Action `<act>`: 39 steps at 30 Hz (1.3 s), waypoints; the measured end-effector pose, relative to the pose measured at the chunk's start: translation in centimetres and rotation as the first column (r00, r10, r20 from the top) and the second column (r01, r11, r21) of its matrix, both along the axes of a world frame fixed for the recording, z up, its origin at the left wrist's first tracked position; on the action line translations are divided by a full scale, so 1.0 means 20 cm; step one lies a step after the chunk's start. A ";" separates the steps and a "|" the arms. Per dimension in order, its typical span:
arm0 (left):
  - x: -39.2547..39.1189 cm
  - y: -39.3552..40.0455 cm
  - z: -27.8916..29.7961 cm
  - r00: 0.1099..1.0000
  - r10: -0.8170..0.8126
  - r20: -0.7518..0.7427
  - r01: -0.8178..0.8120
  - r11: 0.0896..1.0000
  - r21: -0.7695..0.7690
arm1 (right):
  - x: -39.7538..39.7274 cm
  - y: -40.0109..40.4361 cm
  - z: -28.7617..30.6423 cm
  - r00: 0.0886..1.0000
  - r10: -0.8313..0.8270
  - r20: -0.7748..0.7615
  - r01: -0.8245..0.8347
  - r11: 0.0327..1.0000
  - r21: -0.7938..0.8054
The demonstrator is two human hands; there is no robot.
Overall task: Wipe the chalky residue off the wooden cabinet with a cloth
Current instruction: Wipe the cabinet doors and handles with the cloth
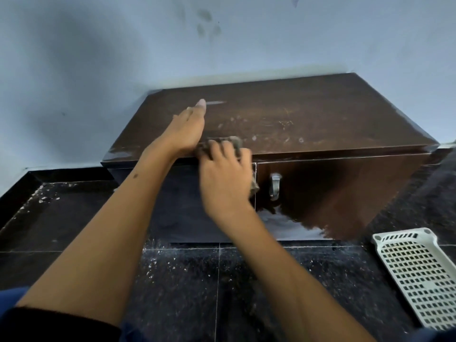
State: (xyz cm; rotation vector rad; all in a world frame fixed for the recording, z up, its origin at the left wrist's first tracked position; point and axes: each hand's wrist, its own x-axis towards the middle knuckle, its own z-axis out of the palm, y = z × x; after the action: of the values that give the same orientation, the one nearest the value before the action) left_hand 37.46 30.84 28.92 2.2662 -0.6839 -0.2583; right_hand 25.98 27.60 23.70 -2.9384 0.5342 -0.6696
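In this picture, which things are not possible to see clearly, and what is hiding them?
Head view only:
- Cloth: mostly covered by the right hand; its shape is unclear.
- Cabinet left door: hidden behind both forearms and in shadow.
- Left hand: its fingers are seen edge-on, so how they lie is unclear.
- Handle: blurred.
- Basket: cut off by the right edge.
- Right hand: motion blur softens the fingers.
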 end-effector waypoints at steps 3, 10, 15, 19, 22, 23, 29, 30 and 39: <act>0.00 0.11 -0.04 0.999 0.036 0.029 -0.038 0.997 0.063 | -0.14 -0.18 -0.02 0.972 -0.235 -0.018 0.236 0.971 0.033; -0.02 0.22 -0.07 0.995 0.059 0.078 -0.065 0.995 0.071 | -0.08 -0.24 0.03 0.873 -0.488 -0.033 0.488 0.864 0.124; -0.01 0.22 -0.03 0.994 0.071 0.082 -0.072 0.997 0.015 | 0.17 0.11 0.01 0.957 -0.283 -0.056 0.282 0.959 -0.030; 0.00 0.20 -0.01 0.987 0.118 0.111 -0.109 0.991 -0.083 | 0.28 0.26 0.01 0.997 0.071 -0.034 -0.074 0.990 -0.116; -0.02 0.17 -0.02 0.992 0.102 0.076 -0.096 0.992 -0.077 | 0.26 0.16 0.04 0.997 0.075 -0.033 -0.077 0.993 -0.088; -0.03 0.16 -0.02 0.992 0.097 0.074 -0.093 0.994 -0.054 | 0.25 0.13 0.04 0.997 0.060 -0.041 -0.063 0.995 -0.081; -0.16 0.01 -0.01 0.990 -0.031 0.138 0.026 0.999 0.045 | 0.10 -0.10 0.08 0.982 -0.103 -0.157 0.098 0.994 -0.039; -0.18 -0.02 -0.01 0.985 -0.055 0.165 0.045 0.997 0.063 | 0.06 -0.15 0.08 0.977 -0.152 -0.150 0.146 0.988 -0.050; -0.24 -0.20 -0.15 0.897 -0.290 0.333 0.158 0.915 0.371 | -0.30 -0.55 -0.08 0.872 -0.480 0.094 0.485 0.874 -0.027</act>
State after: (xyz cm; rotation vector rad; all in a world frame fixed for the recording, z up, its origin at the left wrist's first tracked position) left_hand 32.75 26.89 25.94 2.5938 -1.1950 -0.0393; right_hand 19.96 16.68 22.05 -2.8095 1.2854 -0.8535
